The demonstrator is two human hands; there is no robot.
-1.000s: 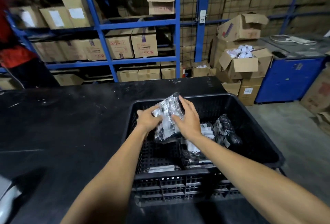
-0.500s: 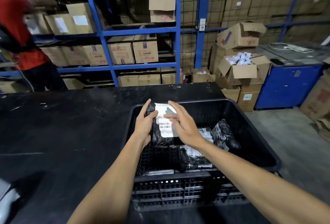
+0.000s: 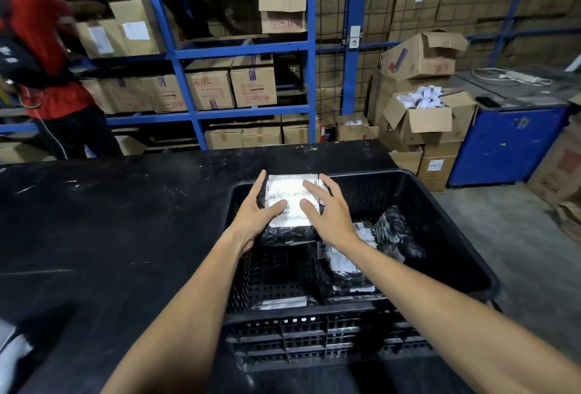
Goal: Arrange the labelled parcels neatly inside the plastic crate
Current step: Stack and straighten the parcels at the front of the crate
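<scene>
A black plastic crate (image 3: 446, 202) stands on the black table. Inside its far left corner is a black-wrapped parcel with a white label (image 3: 290, 205), label facing up. My left hand (image 3: 259, 211) grips its left side, thumb on the label. My right hand (image 3: 327, 208) rests on its right side with fingers spread over the label. Another labelled parcel (image 3: 342, 271) lies in the crate's middle under my right forearm. A crumpled black parcel (image 3: 397, 236) sits to its right. A flat parcel (image 3: 283, 303) lies at the near left of the crate floor.
The black table (image 3: 110, 230) stretches to the left of the crate. A person in a red shirt (image 3: 44, 69) stands at the blue shelving (image 3: 239, 47) at far left. Cardboard boxes (image 3: 421, 120) and a blue cabinet (image 3: 506, 145) stand beyond the table at right.
The parcel was turned label-up and moved from above the crate's middle to its far left corner. Both hands went with it, and the fingers have spread flatter over the label.
</scene>
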